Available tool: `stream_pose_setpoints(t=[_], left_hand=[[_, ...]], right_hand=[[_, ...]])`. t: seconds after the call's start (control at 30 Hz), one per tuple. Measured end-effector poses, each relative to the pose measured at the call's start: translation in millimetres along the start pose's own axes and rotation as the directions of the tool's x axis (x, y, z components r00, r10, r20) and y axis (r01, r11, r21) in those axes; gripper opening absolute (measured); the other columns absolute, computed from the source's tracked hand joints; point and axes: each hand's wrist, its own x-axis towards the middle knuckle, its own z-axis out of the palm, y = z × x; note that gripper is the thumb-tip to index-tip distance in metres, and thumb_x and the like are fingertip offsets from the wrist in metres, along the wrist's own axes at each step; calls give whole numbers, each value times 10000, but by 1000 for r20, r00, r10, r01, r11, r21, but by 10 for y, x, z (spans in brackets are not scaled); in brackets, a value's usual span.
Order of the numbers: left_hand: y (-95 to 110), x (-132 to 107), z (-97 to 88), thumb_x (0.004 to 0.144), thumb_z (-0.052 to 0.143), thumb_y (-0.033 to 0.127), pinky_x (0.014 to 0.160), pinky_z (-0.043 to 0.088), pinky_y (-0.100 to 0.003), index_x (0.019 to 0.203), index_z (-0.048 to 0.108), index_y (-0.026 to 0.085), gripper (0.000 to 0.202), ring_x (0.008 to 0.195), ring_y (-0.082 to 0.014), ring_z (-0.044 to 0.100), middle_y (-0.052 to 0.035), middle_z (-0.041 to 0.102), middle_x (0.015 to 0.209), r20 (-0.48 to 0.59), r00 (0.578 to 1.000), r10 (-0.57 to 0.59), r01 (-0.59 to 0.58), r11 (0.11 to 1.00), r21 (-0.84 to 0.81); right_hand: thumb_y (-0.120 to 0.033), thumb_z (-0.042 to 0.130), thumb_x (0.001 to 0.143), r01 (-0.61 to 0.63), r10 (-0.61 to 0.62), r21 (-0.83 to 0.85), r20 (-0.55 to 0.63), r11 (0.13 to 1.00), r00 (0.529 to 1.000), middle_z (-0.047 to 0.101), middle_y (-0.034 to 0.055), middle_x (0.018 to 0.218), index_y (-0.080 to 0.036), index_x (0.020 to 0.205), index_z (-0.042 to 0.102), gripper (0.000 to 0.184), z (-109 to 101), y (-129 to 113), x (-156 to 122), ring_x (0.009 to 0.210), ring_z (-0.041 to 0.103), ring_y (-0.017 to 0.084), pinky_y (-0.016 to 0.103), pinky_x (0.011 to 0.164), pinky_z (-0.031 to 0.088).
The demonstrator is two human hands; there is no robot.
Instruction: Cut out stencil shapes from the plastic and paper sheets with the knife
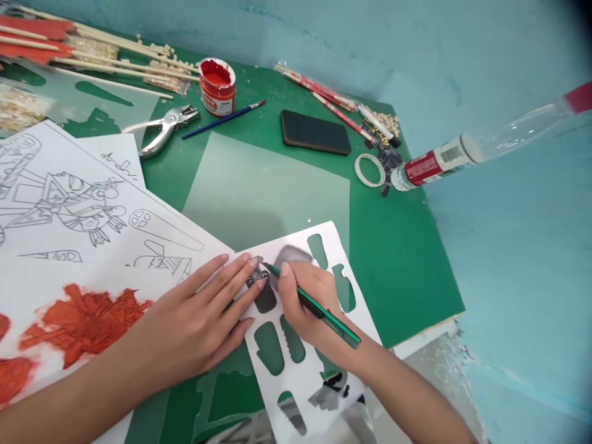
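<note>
One green table (pixel 407 259) fills the middle of the frame, set against a pale blue wall. Large white drawing sheets (pixel 69 203) with black line figures cover its left side, and their lower part carries orange-red painted patches (pixel 86 320). A pale translucent sheet (pixel 268 185) lies flat at the centre of the table. Its near edge is overlapped by a white cut-out sheet (pixel 305 379), which runs from the centre down to the bottom edge of the frame and is pierced by rounded openings that show the green beneath.

A clear plastic bottle (pixel 462 154) with a red label lies on its side at the upper right, reaching past the table's edge. A bundle of thin wooden sticks (pixel 106 49) lies along the upper left.

The left hand (pixel 198 320) comes in from the lower left and rests palm down where the drawing sheets meet the cut-out sheet. Its fingers (pixel 231 271) are stretched out and slightly apart, pressed flat on the paper and grasping nothing. The right hand (pixel 305 302) sits just beside it on the cut-out sheet, fingers (pixel 289 283) clamped around a green pen (pixel 324 314). The pen's tip touches the sheet near its upper left corner, close to the left fingertips, where small black marks show.

Farther back, a black phone (pixel 315 132) lies face down at upper centre. Left of it are a metal hole punch (pixel 164 126), an open pot of red paint (pixel 217 86) and a thin blue-handled brush (pixel 224 119). A small ring of tape (pixel 370 169) lies next to the bottle's base.
</note>
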Motion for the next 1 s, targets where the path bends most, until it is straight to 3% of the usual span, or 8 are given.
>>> stream_pose_setpoints(t=[0.23,0.6,0.9,1.0], left_hand=[[18,33,-31,1203,581,292,1528,254,-506,1534,727,-19,477,1499,-382,764,-295,712,1630,0,1000,-4,4,1000,-28],[24,21,-39,1195,603,297,1547,230,-489,1561,703,-12,489,1511,-370,758,-271,705,1647,29,1000,-11,12,999,-30],[-23,27,-58,1210,569,291,1545,233,-478,1542,706,-6,466,1510,-360,758,-257,706,1650,35,999,1,0,999,-42],[-17,21,-62,1216,560,301,1543,232,-474,1527,721,5,458,1518,-358,752,-248,706,1653,30,1000,-2,3,999,-46]], right_hand=[[-122,438,1195,77,-84,-91,-67,993,994,454,-44,654,-282,808,351,428,87,37,-62,606,366,158,375,636,291],[-127,453,1160,52,-58,-147,-40,988,997,493,-26,623,-290,781,371,420,64,-5,-45,589,402,175,389,631,309],[-158,468,1117,-115,148,-191,170,975,974,503,-33,615,-271,783,308,388,-75,-157,77,543,426,142,349,587,310],[-145,432,1134,-87,126,-216,178,973,976,523,-34,616,-270,777,333,391,-70,-173,83,544,431,140,349,606,337]])
